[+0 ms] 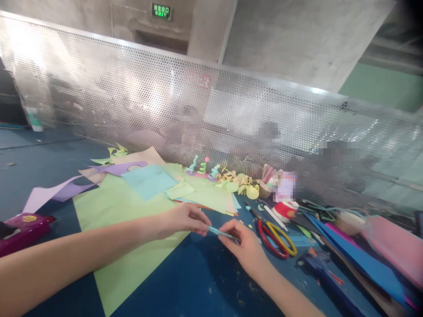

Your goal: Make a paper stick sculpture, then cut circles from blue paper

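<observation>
A narrow light-blue paper strip (215, 230) stretches between my two hands above the dark blue tabletop. My left hand (185, 220) pinches its left end with thumb and fingertips. Around its other end, the fingers of my right hand (243, 242) are closed, hiding part of it. Beneath my left forearm lies a large light-green paper sheet (132, 237). Just right of my right hand rest scissors (276, 237) with one red and one yellow handle loop.
Cut paper, including a light-blue sheet (150, 181), and small paper spirals (203, 167) lie toward the perforated metal screen (132, 92). On the right are a red-and-white paper cup (286, 210), a dark blue glue gun (327, 277) and coloured sheets (396, 246). A magenta tool (28, 226) sits left.
</observation>
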A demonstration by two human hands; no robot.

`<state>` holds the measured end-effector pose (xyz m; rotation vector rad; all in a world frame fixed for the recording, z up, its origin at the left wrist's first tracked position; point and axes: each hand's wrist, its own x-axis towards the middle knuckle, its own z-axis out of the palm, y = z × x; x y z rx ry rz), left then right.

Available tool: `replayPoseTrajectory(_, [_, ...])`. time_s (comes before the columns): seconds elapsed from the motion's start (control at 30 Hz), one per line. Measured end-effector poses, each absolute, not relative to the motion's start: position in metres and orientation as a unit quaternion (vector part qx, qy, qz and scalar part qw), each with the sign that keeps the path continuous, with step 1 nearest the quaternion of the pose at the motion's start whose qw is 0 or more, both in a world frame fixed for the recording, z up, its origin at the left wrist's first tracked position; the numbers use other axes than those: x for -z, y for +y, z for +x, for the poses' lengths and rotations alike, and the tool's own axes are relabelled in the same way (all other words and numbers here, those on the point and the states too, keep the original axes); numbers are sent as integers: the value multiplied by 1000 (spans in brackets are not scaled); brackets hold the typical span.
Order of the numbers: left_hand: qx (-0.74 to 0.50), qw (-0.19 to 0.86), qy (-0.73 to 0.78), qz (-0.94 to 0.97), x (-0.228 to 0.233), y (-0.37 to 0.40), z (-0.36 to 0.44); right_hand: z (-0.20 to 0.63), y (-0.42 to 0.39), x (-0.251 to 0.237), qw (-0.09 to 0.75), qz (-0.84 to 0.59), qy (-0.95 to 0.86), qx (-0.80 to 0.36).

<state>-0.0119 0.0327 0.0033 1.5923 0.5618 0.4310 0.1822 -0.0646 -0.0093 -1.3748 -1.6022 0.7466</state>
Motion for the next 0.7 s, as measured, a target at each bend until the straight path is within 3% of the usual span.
replayPoseTrajectory(0.27, [-238, 552, 268, 753, 2, 35, -10, 183, -62, 10, 419, -550, -633, -348])
replayPoseTrajectory(0.4, [-235, 491, 265, 796, -1, 35, -10, 184, -63, 9, 410, -573, -648, -288])
replayPoseTrajectory(0.6, [-212, 487, 232, 815, -2, 33, -11, 181, -67, 5, 376, -596, -691, -161])
replayPoseTrajectory(0.7, [-214, 412, 231, 855, 0, 33, -11, 182, -67, 4, 360, -582, -719, -121])
